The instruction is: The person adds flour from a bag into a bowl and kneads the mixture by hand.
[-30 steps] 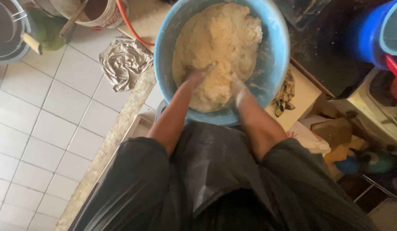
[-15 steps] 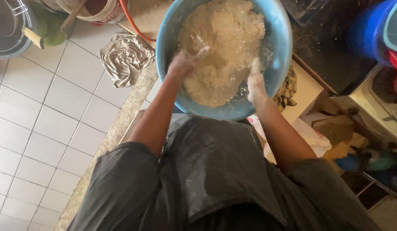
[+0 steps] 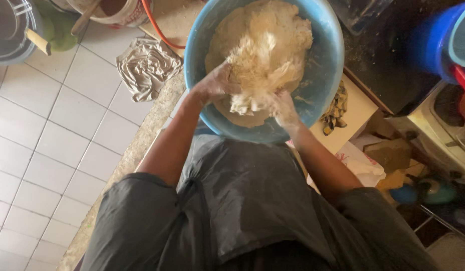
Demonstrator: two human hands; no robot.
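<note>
Dark grey apron [image 3: 252, 200]: smooth, dusted pale, fills the near foreground.

Left hand [image 3: 215, 84]: floured, fingers curled round the near left side of a lifted clump of dough.

Right hand [image 3: 284, 109]: floured, fingers closed on the clump's near right side; both hands hold it between them.

Dough [image 3: 262, 55]: pale cream, shaggy and crumbly, torn in ragged strands where lifted; the clump is raised above the mass, which fills the far half of the bowl.

Bowl [image 3: 322, 70]: round, blue plastic, smooth wall smeared with flour; bare wall shows at the right and near sides, leaving room there for the hands. Its near rim sits just beyond the apron.

Checked cloth [image 3: 334, 108]: yellow and dark, crumpled, just beside the bowl's right rim on a pale board [image 3: 357, 108].

Grey rag [image 3: 147, 65]: crumpled, on white floor tiles [image 3: 57, 130] left of the bowl; the tiles lie open to the left.

Bucket [image 3: 117, 12]: far left, wooden handle inside.

Blue tub [image 3: 438, 40]: far right.
</note>
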